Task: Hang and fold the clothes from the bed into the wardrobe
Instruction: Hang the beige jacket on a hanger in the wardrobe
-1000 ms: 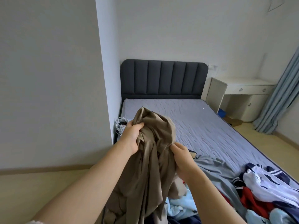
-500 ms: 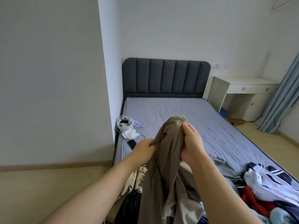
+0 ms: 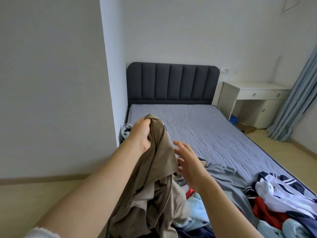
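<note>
Over the grey bed [image 3: 197, 127], your left hand [image 3: 140, 134] grips the brown garment [image 3: 159, 160] by its bunched top, its length hanging straight down; your right hand [image 3: 188, 164] hovers just beside it, fingers spread, holding nothing.

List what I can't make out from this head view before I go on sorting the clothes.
Head view only:
- Wardrobe: not in frame.
- Brown garment, gripped by the left hand: kind unclear; bunched, cut off by the bottom edge.
- Grey-white bundle by the wall: mostly behind the left hand.
- Clothes pile: partly behind the right hand and forearm.
- Blue object under the white desk: too small to identify.
</note>
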`<state>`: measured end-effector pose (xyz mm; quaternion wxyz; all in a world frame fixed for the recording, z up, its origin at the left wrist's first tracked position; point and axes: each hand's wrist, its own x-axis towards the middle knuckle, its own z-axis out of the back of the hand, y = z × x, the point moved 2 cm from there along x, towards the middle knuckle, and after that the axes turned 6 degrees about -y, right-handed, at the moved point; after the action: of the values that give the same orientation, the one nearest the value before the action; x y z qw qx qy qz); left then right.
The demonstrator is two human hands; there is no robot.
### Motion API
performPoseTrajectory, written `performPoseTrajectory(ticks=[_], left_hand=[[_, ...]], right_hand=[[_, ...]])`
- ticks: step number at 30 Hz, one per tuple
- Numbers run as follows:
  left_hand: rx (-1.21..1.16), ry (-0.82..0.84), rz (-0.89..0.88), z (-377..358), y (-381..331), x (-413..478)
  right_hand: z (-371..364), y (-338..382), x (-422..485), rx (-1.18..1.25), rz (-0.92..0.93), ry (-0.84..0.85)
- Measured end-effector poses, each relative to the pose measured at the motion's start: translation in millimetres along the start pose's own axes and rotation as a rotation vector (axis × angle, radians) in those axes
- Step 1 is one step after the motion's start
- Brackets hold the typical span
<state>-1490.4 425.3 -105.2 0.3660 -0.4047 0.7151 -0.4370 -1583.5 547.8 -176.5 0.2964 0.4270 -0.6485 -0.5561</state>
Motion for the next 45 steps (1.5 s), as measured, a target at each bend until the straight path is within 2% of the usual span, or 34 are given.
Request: performPoseTrajectory(ticks=[2,4,6,8,10,13,15,18,23,24,27,29,32,35,37,39,40,42,44,45], left_hand=[[0.009,0.013,-0.035,3.1,-3.9,0.1],[-0.022,0.033,-0.037,6.6,-5.8,0.8],[-0.014,0.069,-0.034,10.5,-5.3,-0.1],[0.012,0.105,-0.044,16.2,-2.7,0.0],[0.074,0.138,-0.085,23.0,1.6,-0.8],[0.379,0.219,-0.113,34.5,17.2,-3.7],[0.519,0.358,-0.057,39.6,35.0,-8.3],[0.762,0.52,-0.077,40.5,65.3,-11.5],[1.046,0.329,0.094,52.5,98.4,-4.6],[1.009,0.251,0.109,53.2,97.2,-1.7],[0.683,0.04,0.03,48.2,78.9,13.3],[0.611,0.158,-0.035,36.9,67.8,17.5],[0.788,0.451,-0.011,24.3,80.8,13.2],[0.806,0.538,0.007,22.5,104.2,10.1],[0.837,0.484,-0.055,19.0,111.5,12.6],[1.02,0.411,-0.173,14.3,111.3,17.7],[1.074,0.322,-0.241,12.5,108.4,19.3],[0.941,0.062,-0.3,13.4,95.0,24.3],[0.808,-0.138,-0.368,16.9,71.7,26.0],[0.799,-0.18,-0.449,15.7,56.7,25.8]], right_hand=[[-7.7,-4.6,-0.2,-0.091,-0.017,0.132],[-15.7,-8.4,2.0,-0.202,-0.024,0.158],[-21.8,-4.9,6.1,-0.375,0.012,0.012],[-22.6,0.2,10.5,-0.417,0.052,-0.154],[-19.8,2.3,13.0,-0.249,0.032,-0.265],[-15.9,4.2,13.5,-0.047,-0.021,-0.39],[-17.7,5.5,14.7,0.083,-0.045,-0.439],[-17.7,12.2,15.3,0.261,-0.044,-0.495],[-11.3,31.9,10.6,0.492,0.011,-0.52],[-7.9,34.7,9.7,0.514,0.029,-0.526],[2.3,37.8,5.1,0.545,0.043,-0.565],[7.8,34.1,2.0,0.576,0.033,-0.59],[8.0,29.6,-0.3,0.639,0.025,-0.58],[6.9,33.0,1.0,0.712,0.043,-0.487],[8.7,36.4,2.4,0.685,0.049,-0.415],[11.3,38.0,3.0,0.616,0.043,-0.365],[13.0,37.9,2.8,0.58,0.03,-0.368],[18.6,35.6,1.6,0.461,0.009,-0.456],[28.0,31.9,0.8,0.163,0.005,-0.619],[32.3,29.4,1.1,0.001,0.01,-0.67]])
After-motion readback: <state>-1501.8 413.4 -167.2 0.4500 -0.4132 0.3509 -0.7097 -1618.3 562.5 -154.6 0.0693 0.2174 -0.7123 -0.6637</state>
